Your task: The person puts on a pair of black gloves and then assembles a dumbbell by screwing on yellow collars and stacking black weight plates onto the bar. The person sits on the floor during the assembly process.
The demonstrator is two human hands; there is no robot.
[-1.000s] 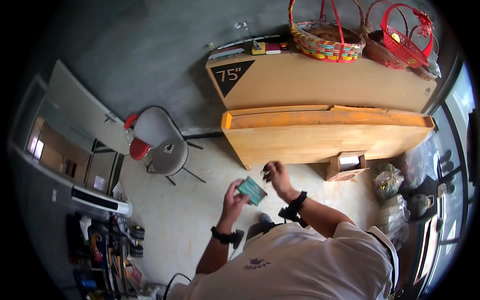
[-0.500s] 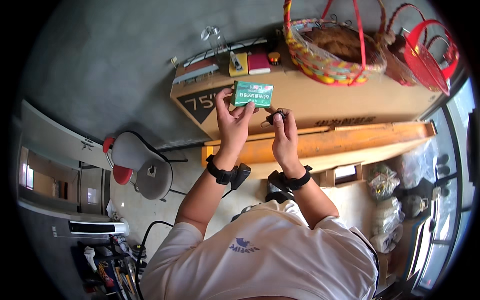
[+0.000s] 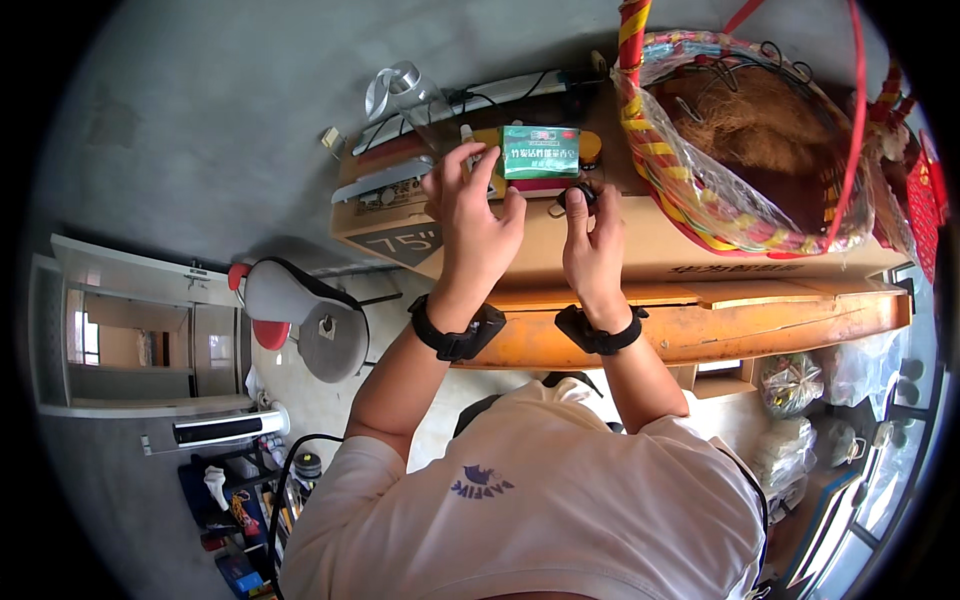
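Box point(image 3: 541, 153), green, just beside left hand point(image 3: 474, 222), fingers apart, right hand point(image 3: 595, 240) pinching dark object point(image 3: 586, 189), perhaps keys

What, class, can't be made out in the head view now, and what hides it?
Small black object, head view: mostly covered by the right hand's fingers.
Flat magenta item, head view: largely hidden by the green box; whether they touch is unclear.
Striped basket handle, head view: cut off by the upper edge.
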